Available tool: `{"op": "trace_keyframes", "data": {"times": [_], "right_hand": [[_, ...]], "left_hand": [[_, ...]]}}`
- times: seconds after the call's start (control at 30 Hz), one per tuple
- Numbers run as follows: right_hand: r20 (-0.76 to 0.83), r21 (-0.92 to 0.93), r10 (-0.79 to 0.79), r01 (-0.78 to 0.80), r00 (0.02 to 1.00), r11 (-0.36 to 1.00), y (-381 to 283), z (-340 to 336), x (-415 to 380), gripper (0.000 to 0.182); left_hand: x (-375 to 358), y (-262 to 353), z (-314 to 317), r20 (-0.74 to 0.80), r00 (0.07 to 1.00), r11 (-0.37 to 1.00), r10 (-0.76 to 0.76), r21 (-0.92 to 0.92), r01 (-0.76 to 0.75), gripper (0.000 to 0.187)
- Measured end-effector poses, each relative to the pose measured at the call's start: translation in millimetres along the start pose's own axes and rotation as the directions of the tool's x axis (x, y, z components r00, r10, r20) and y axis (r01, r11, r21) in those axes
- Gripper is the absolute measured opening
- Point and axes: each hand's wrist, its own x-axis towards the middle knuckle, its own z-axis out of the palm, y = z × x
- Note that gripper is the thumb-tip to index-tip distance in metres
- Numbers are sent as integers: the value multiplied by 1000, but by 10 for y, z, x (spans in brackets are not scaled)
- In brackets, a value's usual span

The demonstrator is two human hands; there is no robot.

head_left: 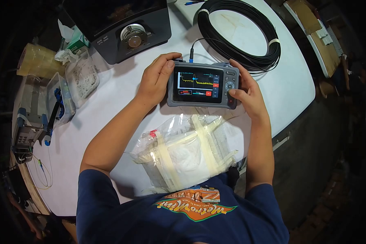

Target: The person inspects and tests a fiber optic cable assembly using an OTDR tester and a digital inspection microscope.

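I've got both hands on a handheld tester (pixel 197 86), gripped by its short sides over the middle of the white tabletop (pixel 291 93). Left hand (pixel 153 81): closed round the left side, thumb on the upper corner. Right hand (pixel 253 93): gripping the right side, fingers round the far corner, thumb at the lower keypad (pixel 230 86). Can't tell if it's pressing.

Step in hand, my read: working the tester and viewing its screen, which shows a yellow trace and a red button; text too small to read. A key press from this grip would call for the right thumb alone, left hand bracing, no tug on the cable.

Thin black cable (pixel 192 52) runs from the blue connector (pixel 191 60) on the far edge towards the black cable coil (pixel 273 30), far right. Clear bag with taped contents (pixel 187 156) sits near side, between the forearms. Dark machine (pixel 122 30) far left; scrap bin (pixel 82 79) and tape rolls (pixel 40 61) left.
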Motion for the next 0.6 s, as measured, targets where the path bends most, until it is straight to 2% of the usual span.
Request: {"op": "trace_keyframes", "data": {"times": [0.27,0.37,0.6], "right_hand": [[0,1,4,-4,1000,1000,17,-3,3,83],[-5,-10,0,0,1000,1000,17,-1,8,84],[-11,5,2,-2,1000,1000,11,12,2,83]], "left_hand": [[7,-36,41,-68,997,998,42,-45,-45,38],[4,-19,3,-2,1000,1000,8,-12,-8,43],[4,5,8,-2,1000,1000,7,-3,-7,42]]}}
